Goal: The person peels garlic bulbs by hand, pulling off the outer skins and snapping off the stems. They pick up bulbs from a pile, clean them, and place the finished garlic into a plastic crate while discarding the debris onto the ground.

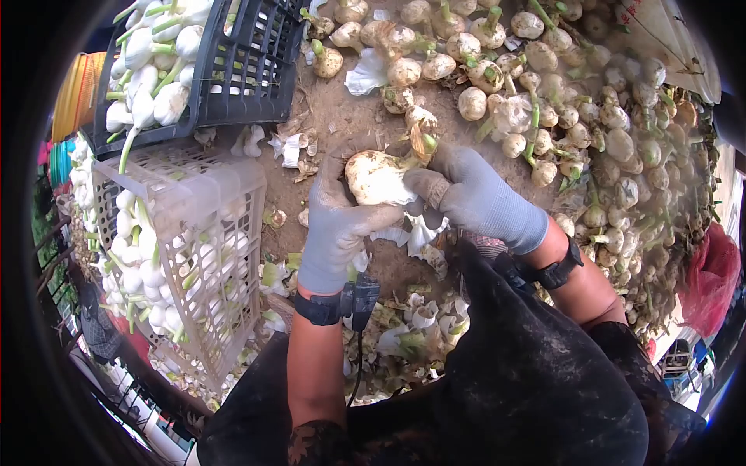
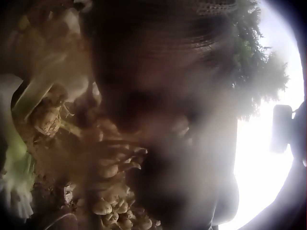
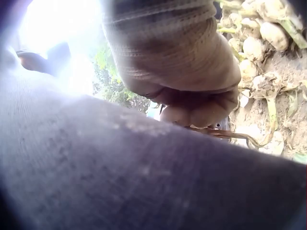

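Over the bare ground in the head view, my gloved left hand (image 1: 330, 229) holds a garlic bulb (image 1: 367, 177) between thumb and fingers. Brown, soiled skin covers the bulb's upper left, while its lower right shows clean white. My gloved right hand (image 1: 489, 198) grips the same bulb from the right, its thumb at the white side near the stem. A torn flap of white skin (image 1: 423, 233) hangs just below the hands. In the right wrist view the fingers (image 3: 201, 112) are curled, and a dark cloth hides much of the scene. The left wrist view is dark and blurred.
A large pile of unpeeled garlic (image 1: 614, 147) spreads across the right and back. At left stand a black crate (image 1: 249, 78) and a pale crate (image 1: 233, 256), both with white garlic. Peelings (image 1: 412, 326) litter the ground near my legs. A red mesh bag (image 1: 711, 272) lies far right.
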Action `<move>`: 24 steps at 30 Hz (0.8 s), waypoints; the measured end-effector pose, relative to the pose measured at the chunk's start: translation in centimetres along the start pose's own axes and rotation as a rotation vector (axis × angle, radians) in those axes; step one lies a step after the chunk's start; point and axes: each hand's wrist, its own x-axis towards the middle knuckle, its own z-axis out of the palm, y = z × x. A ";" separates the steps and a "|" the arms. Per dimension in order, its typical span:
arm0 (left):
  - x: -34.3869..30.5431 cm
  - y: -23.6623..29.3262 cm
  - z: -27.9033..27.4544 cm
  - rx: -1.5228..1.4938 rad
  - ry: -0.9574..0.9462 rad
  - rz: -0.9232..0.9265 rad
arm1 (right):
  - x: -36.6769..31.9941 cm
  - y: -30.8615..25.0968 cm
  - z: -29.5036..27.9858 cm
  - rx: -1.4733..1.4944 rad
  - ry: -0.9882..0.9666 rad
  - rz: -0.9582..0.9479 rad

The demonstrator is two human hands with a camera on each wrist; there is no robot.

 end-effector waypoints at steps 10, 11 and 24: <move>0.0 -1.7 -0.9 -0.563 0.020 -0.167 | 1.8 2.6 0.6 -0.580 0.404 -0.533; 0.2 -2.0 -0.4 -0.380 -0.005 -0.037 | 1.7 2.1 0.4 -0.068 0.182 -0.373; 3.0 0.0 0.0 0.458 0.288 0.074 | -1.8 2.3 -0.6 0.206 -0.085 -0.131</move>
